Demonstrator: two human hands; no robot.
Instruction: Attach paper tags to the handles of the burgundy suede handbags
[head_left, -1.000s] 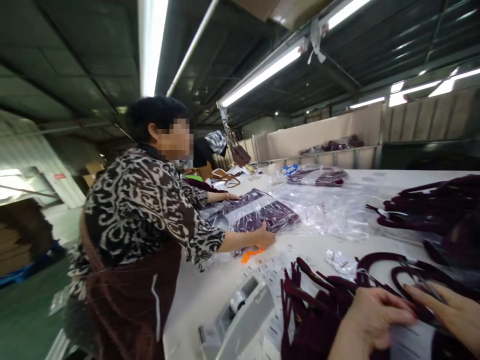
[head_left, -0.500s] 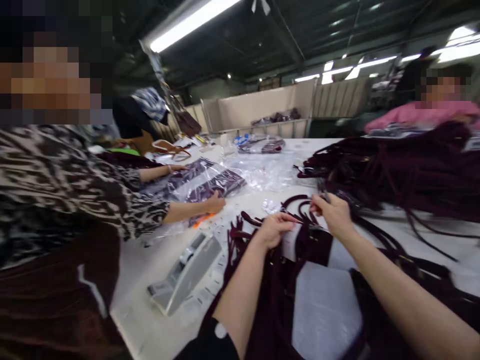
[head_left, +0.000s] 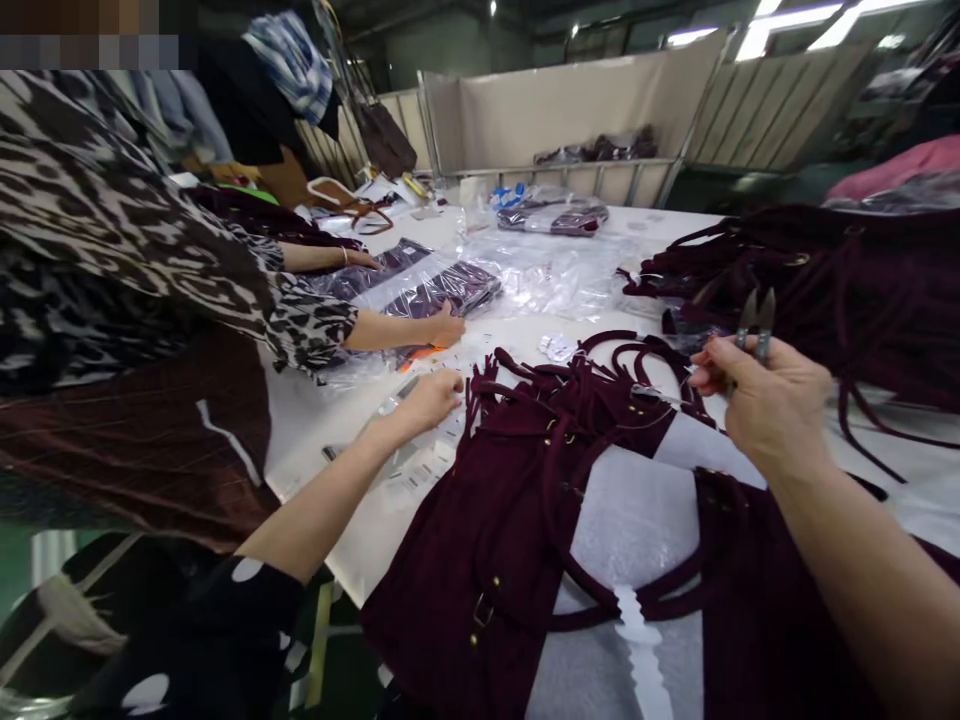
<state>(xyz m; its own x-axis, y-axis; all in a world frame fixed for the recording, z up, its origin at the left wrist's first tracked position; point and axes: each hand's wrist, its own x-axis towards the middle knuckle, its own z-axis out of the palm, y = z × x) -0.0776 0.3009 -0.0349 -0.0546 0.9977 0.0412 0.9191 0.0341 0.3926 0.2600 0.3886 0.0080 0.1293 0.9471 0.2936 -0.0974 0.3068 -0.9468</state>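
Two hands of yours are working around the dark burgundy suede bag (head_left: 517, 500) with the fringe and gold rivets, which lies flat on the white work table (head_left: 360, 530) right in front of you. Your left hand (head_left: 427, 398) is out just left of the bag's fringed top edge, fingers curled down onto the small white paper tags (head_left: 420, 465) scattered there; can't tell if it's actually pinching one. Your right hand (head_left: 765, 400) sits just right of the bag's looped straps, fingers closed in a fist around the small metal thread snips (head_left: 754, 315), blades poking up above your knuckles. Beyond the bag, a co-worker in a black-and-white patterned sleeve (head_left: 300, 320) presses a hand flat on a clear plastic packet of purple fabric (head_left: 450, 288). Off to the bag's far right there's a big heap of matching burgundy bags (head_left: 847, 290).
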